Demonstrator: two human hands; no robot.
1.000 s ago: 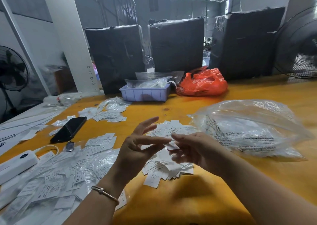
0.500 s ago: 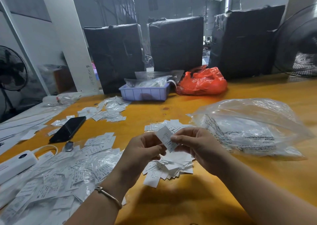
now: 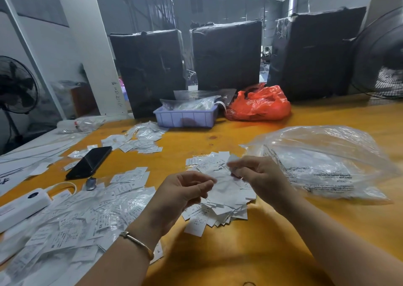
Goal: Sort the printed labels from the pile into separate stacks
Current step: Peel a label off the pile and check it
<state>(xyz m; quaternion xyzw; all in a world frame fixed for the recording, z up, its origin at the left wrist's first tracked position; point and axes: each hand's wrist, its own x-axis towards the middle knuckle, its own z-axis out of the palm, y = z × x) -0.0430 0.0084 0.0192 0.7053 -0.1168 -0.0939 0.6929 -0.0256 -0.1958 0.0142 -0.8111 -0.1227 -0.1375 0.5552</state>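
At the far left a standing fan point(image 3: 16, 85) is seen behind the yellow table point(image 3: 250, 253). A white power bank point(image 3: 21, 207) lies at the left edge, beside a large pile of labels in clear sleeves point(image 3: 76, 218). One black phone point(image 3: 89, 162) is laid face up further back, and a smaller scatter of labels point(image 3: 139, 140) lies beyond it. One lilac tray point(image 3: 185, 118) and one orange bag point(image 3: 259, 105) are set before three black-wrapped bales point(image 3: 226, 52). The left hand point(image 3: 181, 193), with a bangle point(image 3: 137, 243) on its wrist, is held with fingers curled; what it pinches cannot be told. Below both hands a loose stack of white labels point(image 3: 220, 207) is spread. A blurred label point(image 3: 232, 159) is pinched by the right hand point(image 3: 259, 174). One clear plastic bag point(image 3: 327, 161) lies to the right, and a second fan point(image 3: 383, 61) stands at the far right.
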